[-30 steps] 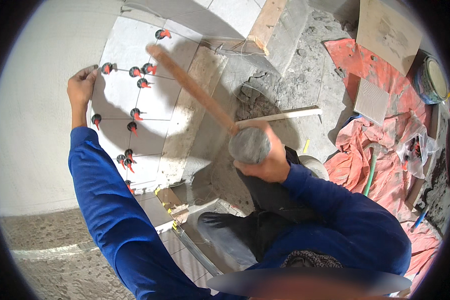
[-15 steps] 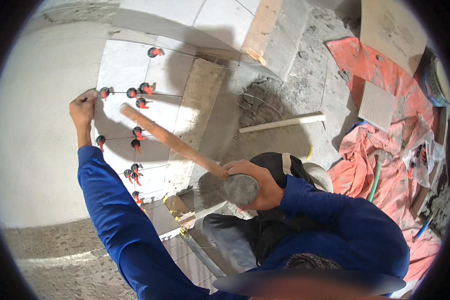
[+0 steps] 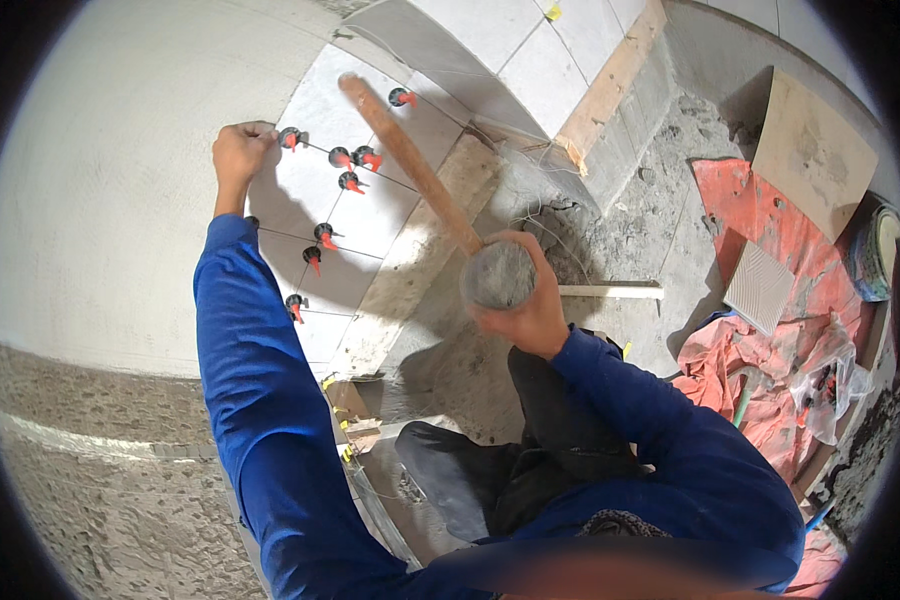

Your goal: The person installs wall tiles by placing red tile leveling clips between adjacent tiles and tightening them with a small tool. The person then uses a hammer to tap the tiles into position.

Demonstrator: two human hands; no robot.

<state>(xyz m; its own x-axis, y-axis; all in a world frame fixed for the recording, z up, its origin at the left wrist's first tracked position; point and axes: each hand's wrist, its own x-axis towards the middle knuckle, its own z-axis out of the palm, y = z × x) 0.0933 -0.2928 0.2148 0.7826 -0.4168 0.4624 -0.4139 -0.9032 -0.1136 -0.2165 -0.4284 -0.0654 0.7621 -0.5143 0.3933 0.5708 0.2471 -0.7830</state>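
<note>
My right hand point(image 3: 538, 312) grips a mallet by its round grey head point(image 3: 500, 275). The wooden handle point(image 3: 410, 160) points away to the far left, above the white tiles point(image 3: 310, 185). My left hand point(image 3: 238, 155) is at the left edge of the tiling, its thumb and fingers pinched together. Right beside those fingertips is a black-and-red tile levelling clip point(image 3: 289, 138). Whatever they may pinch is too small to make out. Several similar clips, including one pair point(image 3: 350, 158) near the middle, stand along the tile joints.
Grey mortar bed point(image 3: 120, 200) stretches left of the tiles. A wooden board point(image 3: 420, 255) borders their right side. At the right lie a red sheet point(image 3: 730, 210), a notched trowel plate point(image 3: 760, 288), a cardboard piece point(image 3: 813, 150) and a bucket point(image 3: 873, 255). A pale strip point(image 3: 610, 292) lies on the floor.
The view has shifted, so the tiles appear farther right. The mallet has moved farther away, its handle end now beyond the middle clips. My left hand stays beside the same edge clip.
</note>
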